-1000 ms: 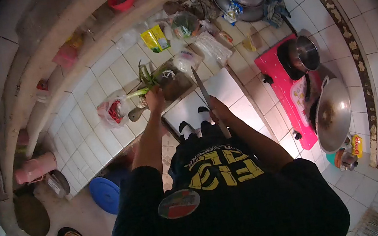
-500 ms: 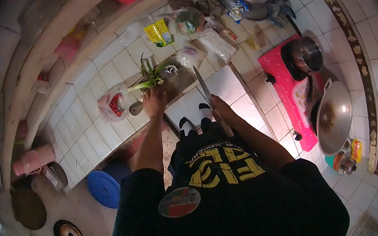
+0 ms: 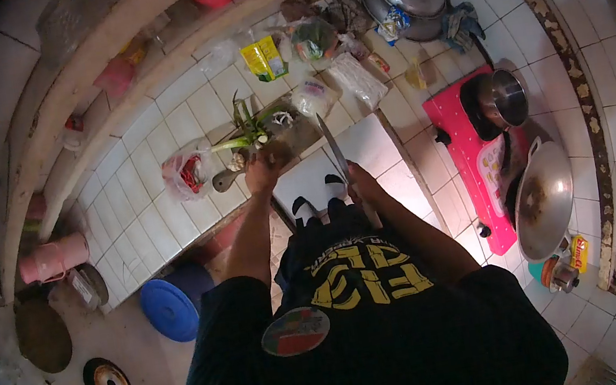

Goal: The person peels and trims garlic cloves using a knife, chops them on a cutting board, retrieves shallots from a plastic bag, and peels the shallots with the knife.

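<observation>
My right hand is closed round the handle of a long knife, its blade pointing away from me over the counter's front edge. On the wooden cutting board, my left hand has its fingers curled, and whatever is under them is hidden. Green onions lie across the board just beyond that hand. Beside its fingers sits a pale piece that looks like garlic. Thin whitish slices rest farther along the board. Left of the board is a plastic bag of red chillies.
A pink stove stands to the right with a pot and a large wok. A yellow packet and plastic bags lie at the back. A blue bucket is on the floor, lower left.
My left hand has moved right along the board, from near its handle, and its fingers are more curled. The pale garlic-like piece now shows. My right hand still holds the knife in nearly the same place.
</observation>
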Demonstrator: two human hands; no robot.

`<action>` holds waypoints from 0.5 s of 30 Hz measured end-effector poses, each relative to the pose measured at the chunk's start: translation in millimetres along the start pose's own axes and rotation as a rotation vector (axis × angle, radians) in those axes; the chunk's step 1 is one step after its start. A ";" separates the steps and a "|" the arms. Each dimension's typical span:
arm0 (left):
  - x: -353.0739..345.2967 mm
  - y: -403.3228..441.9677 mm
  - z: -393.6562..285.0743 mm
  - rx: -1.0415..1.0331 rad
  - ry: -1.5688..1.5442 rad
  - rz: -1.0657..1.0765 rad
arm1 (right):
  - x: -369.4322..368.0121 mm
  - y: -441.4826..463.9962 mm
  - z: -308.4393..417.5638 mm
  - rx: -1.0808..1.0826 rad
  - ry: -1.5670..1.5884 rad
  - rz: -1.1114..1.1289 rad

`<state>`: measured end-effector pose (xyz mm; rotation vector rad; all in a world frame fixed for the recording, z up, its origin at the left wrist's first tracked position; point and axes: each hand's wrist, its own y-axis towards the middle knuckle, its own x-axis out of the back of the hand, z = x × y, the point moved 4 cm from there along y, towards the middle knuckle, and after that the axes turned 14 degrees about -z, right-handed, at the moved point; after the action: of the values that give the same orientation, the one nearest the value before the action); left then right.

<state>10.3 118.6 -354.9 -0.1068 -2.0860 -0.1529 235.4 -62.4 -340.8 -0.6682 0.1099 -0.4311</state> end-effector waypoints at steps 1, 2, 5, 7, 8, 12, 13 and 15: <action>-9.4 0.8 4.6 0.017 0.023 -0.016 | 1.8 1.4 0.0 0.021 -0.011 0.003; -17.8 2.5 10.2 0.016 0.021 -0.016 | 3.7 2.8 -0.1 0.042 -0.022 0.005; -29.6 7.0 22.1 0.025 -0.057 -0.031 | 1.0 -11.5 16.9 -0.027 -0.004 0.070; -6.7 12.9 7.3 0.100 -0.018 -0.165 | -0.1 -13.2 24.4 -0.009 -0.062 0.035; -0.1 16.7 1.7 0.100 -0.018 -0.163 | 0.3 -14.7 25.9 -0.010 -0.062 0.033; -1.9 31.1 1.1 0.141 0.110 0.011 | -0.8 -16.8 28.5 -0.074 -0.071 0.028; -2.5 32.5 0.8 0.110 0.163 0.013 | -1.1 -17.7 30.6 -0.059 -0.088 0.035; -5.9 34.5 5.4 0.112 0.171 0.024 | -2.2 -21.7 33.9 -0.060 -0.061 0.022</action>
<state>13.4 153.4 -360.5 -0.0487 -1.9179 -0.0296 233.7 -57.1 -300.8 -0.7384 0.0722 -0.3874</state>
